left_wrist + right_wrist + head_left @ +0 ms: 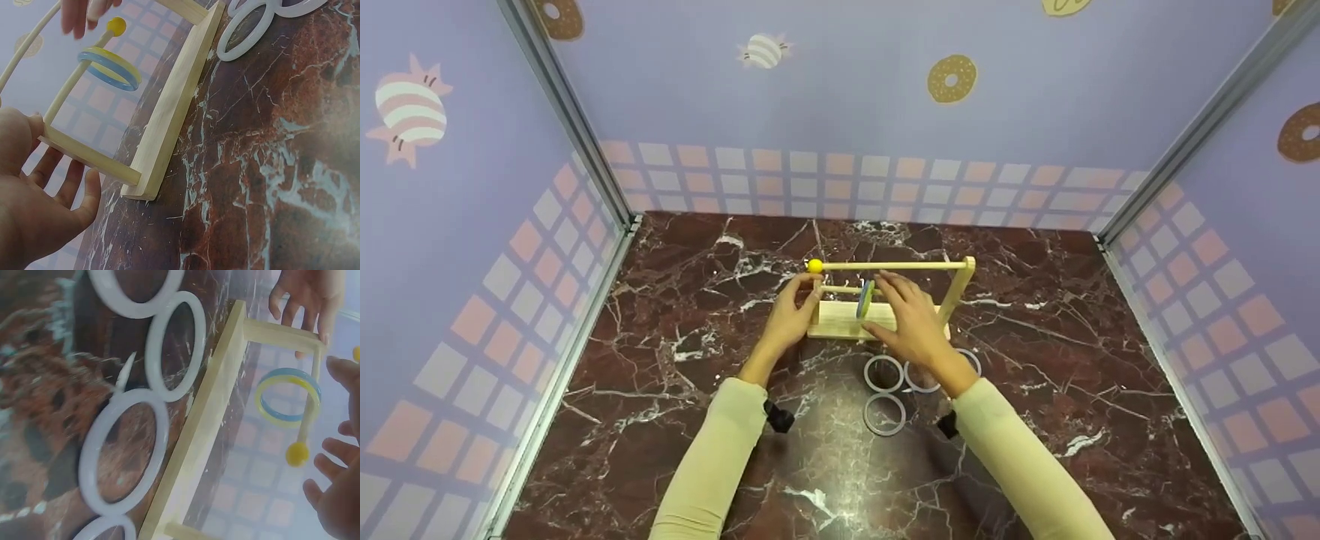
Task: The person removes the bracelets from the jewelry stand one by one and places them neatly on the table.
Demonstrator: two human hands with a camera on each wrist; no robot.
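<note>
A wooden stand [836, 321] with two posts and two rods sits on the marbled table. My left hand [791, 315] holds its left post, thumb at the top and fingers behind it in the left wrist view. From that post runs the lower rod [67, 93], tipped by a yellow ball [116, 26]. A blue ring [115, 81] and a yellow ring [261, 402] hang together on this rod. My right hand [913, 322], fingers spread, is beside the rings near the ball end; nothing is in its grip.
Several whitish rings [884, 433] lie on the table in front of the stand, partly under my right forearm. The upper rod [892, 265] reaches left from the right post [958, 289] to another yellow ball [815, 265]. Patterned panels [840, 97] enclose the table's back and sides.
</note>
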